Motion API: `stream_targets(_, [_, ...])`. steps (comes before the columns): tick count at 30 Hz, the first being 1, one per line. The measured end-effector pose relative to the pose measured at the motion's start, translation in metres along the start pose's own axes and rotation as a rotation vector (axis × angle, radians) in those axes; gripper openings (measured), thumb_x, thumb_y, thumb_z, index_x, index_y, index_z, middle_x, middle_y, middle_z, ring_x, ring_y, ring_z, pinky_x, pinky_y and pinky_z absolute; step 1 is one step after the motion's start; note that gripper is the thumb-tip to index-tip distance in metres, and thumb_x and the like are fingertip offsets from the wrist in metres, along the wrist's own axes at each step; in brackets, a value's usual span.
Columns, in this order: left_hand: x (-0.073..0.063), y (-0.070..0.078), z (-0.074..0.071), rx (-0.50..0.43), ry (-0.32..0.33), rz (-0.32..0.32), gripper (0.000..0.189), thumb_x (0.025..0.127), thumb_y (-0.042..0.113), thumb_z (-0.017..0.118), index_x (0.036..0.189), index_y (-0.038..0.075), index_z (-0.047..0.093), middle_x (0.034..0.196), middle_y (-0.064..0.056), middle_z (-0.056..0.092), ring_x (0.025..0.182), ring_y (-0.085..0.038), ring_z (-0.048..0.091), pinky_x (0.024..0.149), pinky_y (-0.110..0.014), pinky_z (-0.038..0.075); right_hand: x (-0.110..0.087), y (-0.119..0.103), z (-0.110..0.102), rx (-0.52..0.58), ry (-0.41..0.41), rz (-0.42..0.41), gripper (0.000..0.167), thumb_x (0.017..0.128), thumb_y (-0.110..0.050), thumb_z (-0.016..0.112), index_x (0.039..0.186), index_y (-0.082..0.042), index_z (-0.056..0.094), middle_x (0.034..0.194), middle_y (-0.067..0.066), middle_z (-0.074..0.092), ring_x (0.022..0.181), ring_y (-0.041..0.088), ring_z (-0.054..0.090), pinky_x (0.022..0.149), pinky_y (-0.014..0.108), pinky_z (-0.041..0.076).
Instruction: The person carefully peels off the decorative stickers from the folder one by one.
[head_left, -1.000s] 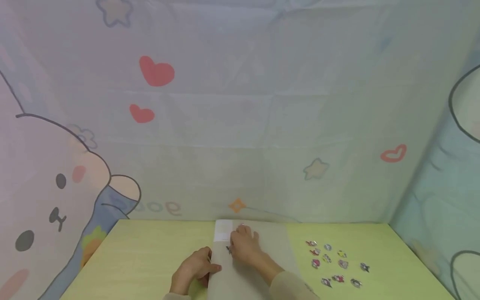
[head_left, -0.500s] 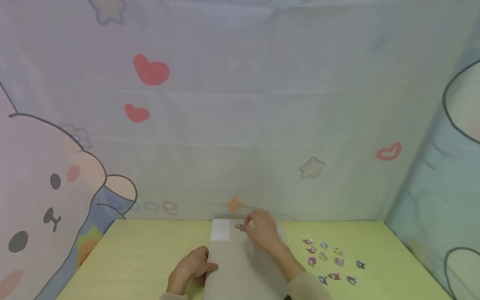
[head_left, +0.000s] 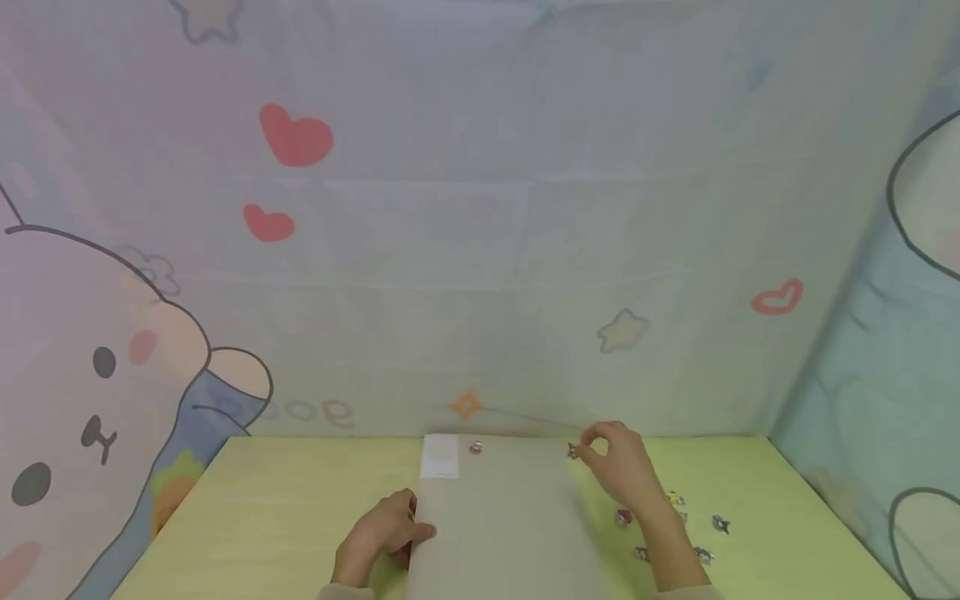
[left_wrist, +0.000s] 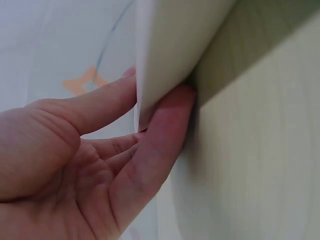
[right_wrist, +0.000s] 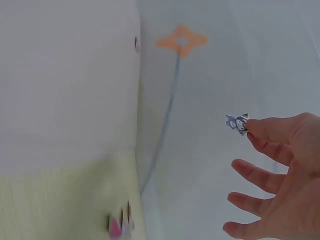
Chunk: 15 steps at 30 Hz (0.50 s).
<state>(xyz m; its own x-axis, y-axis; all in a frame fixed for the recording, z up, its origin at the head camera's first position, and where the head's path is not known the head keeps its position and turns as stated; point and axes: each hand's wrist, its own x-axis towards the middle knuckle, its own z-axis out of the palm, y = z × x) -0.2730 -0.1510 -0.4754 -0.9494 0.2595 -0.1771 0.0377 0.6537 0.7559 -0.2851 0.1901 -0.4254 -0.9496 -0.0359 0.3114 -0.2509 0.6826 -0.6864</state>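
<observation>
My right hand (head_left: 626, 468) pinches a small cartoon cutout (right_wrist: 237, 123) with pointed ears between thumb and index finger. It is held up near the far right corner of a pale, box-like slab (head_left: 502, 525); in the right wrist view the other fingers are spread. My left hand (head_left: 386, 529) grips the slab's left edge. In the left wrist view its thumb touches the upper face, and a finger (left_wrist: 167, 117) bends in against the side, low by the tabletop. A small red-and-white cutout (head_left: 476, 447) lies on the slab near its far edge, right of a white label (head_left: 439, 457).
Several more cutouts lie on the yellow-green table (head_left: 315, 475) to the right, partly hidden by my right forearm. Among them are a red one (head_left: 624, 517), a yellow one (head_left: 675, 497) and a dark one (head_left: 721, 523). A printed curtain (head_left: 450, 250) hangs behind.
My right hand has lifted the eared cutout from the left part of the slab and carried it right, to the far right corner. My left hand has stayed at the left edge.
</observation>
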Motion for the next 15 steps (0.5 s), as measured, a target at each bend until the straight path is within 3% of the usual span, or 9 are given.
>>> stream_targets(1, [0.0, 0.0, 0.0, 0.006, 0.001, -0.004, 0.031, 0.089, 0.012, 0.072, 0.102, -0.006, 0.05, 0.069, -0.011, 0.063, 0.053, -0.023, 0.066, 0.059, -0.033, 0.054, -0.002, 0.005, -0.005, -0.013, -0.011, 0.011, 0.007, 0.094, -0.014, 0.063, 0.093, -0.007, 0.064, 0.131, 0.026, 0.052, 0.124, 0.049, 0.043, 0.093, 0.062, 0.042])
stream_targets(5, [0.001, 0.0, 0.0, 0.029, -0.002, -0.001, 0.032, 0.089, 0.013, 0.072, 0.104, -0.007, 0.051, 0.069, -0.01, 0.063, 0.053, -0.021, 0.066, 0.063, -0.035, 0.054, -0.013, 0.02, -0.026, -0.082, -0.063, 0.057, 0.009, 0.095, -0.018, 0.063, 0.094, -0.009, 0.064, 0.134, 0.029, 0.049, 0.121, 0.052, 0.042, 0.082, 0.063, 0.044])
stream_targets(6, [0.002, 0.001, 0.0, 0.031, -0.002, 0.003, 0.033, 0.09, 0.013, 0.072, 0.105, -0.007, 0.051, 0.069, -0.009, 0.063, 0.053, -0.022, 0.066, 0.065, -0.037, 0.055, -0.016, 0.024, -0.031, -0.085, -0.074, 0.071, 0.009, 0.095, -0.018, 0.063, 0.095, -0.009, 0.063, 0.135, 0.03, 0.047, 0.114, 0.051, 0.046, 0.079, 0.06, 0.045])
stream_targets(12, [0.003, 0.002, -0.003, 0.029, 0.013, 0.031, 0.032, 0.09, 0.013, 0.072, 0.104, -0.007, 0.051, 0.07, -0.009, 0.063, 0.054, -0.023, 0.067, 0.067, -0.039, 0.055, -0.035, 0.044, -0.053, -0.131, -0.09, 0.133, 0.014, 0.096, -0.02, 0.062, 0.098, -0.007, 0.064, 0.132, 0.033, 0.048, 0.104, 0.045, 0.052, 0.087, 0.065, 0.04])
stream_targets(13, [0.003, 0.002, -0.003, 0.024, 0.014, 0.027, 0.031, 0.09, 0.013, 0.072, 0.103, -0.006, 0.051, 0.07, -0.009, 0.063, 0.054, -0.023, 0.067, 0.066, -0.038, 0.055, -0.038, 0.047, -0.055, -0.135, -0.095, 0.158, 0.015, 0.096, -0.021, 0.062, 0.098, -0.007, 0.064, 0.125, 0.032, 0.053, 0.101, 0.042, 0.054, 0.085, 0.063, 0.042])
stream_targets(15, [0.002, 0.001, -0.004, 0.023, 0.013, 0.011, 0.03, 0.09, 0.014, 0.072, 0.102, -0.005, 0.051, 0.07, -0.009, 0.063, 0.054, -0.022, 0.067, 0.065, -0.037, 0.054, -0.044, 0.054, -0.057, -0.138, -0.112, 0.206, 0.016, 0.095, -0.021, 0.061, 0.098, -0.006, 0.064, 0.118, 0.028, 0.058, 0.081, 0.035, 0.058, 0.08, 0.061, 0.044])
